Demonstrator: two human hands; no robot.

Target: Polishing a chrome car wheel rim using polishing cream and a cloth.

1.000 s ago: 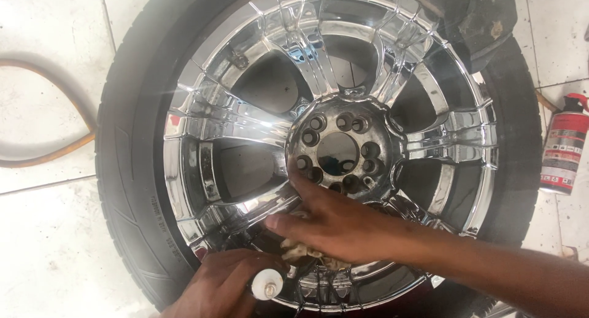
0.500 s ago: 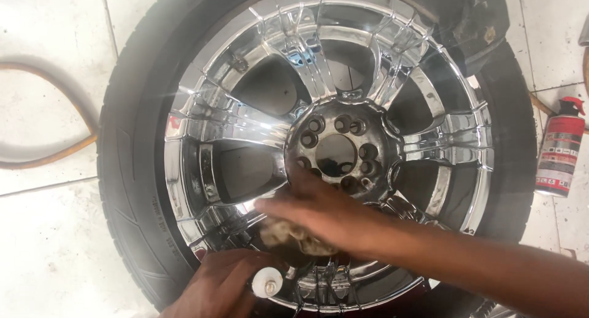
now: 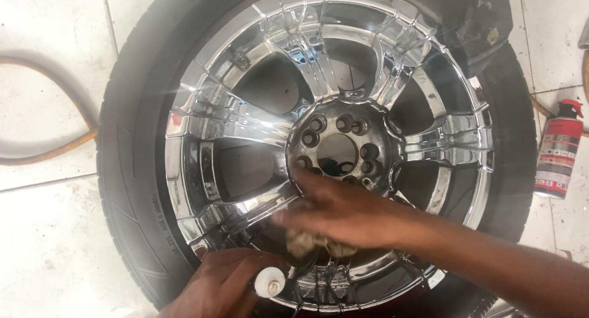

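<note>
Your right hand (image 3: 343, 210) lies flat on the lower part of the chrome wheel (image 3: 331, 140), fingers stretched toward the left and pressed down on a crumpled pale cloth (image 3: 307, 243). Most of the cloth is hidden under the palm; only a bunched edge shows below the fingers. The hand is blurred, so the single fingertips are hard to make out.

Your left hand (image 3: 224, 284) sits at the bottom edge of the wheel, closed around a small bottle with a white cap (image 3: 270, 282). Only the cap is visible; the body of the bottle is covered by the hand. The hand itself is cut off by the bottom of the view.

The wheel lies flat on a white tiled floor (image 3: 49, 244), inside a black tyre (image 3: 132, 189). The hub (image 3: 337, 149) shows a ring of bolt holes just above your right hand. The top and the lower right part of the tyre are cut off or covered by your forearm.

A dark rag (image 3: 475, 20) rests on the tyre at its upper right edge. A red and white spray can (image 3: 558, 149) stands on the floor to the right of the tyre. A hose (image 3: 58, 109) curves over the floor to the left, partly out of view.
</note>
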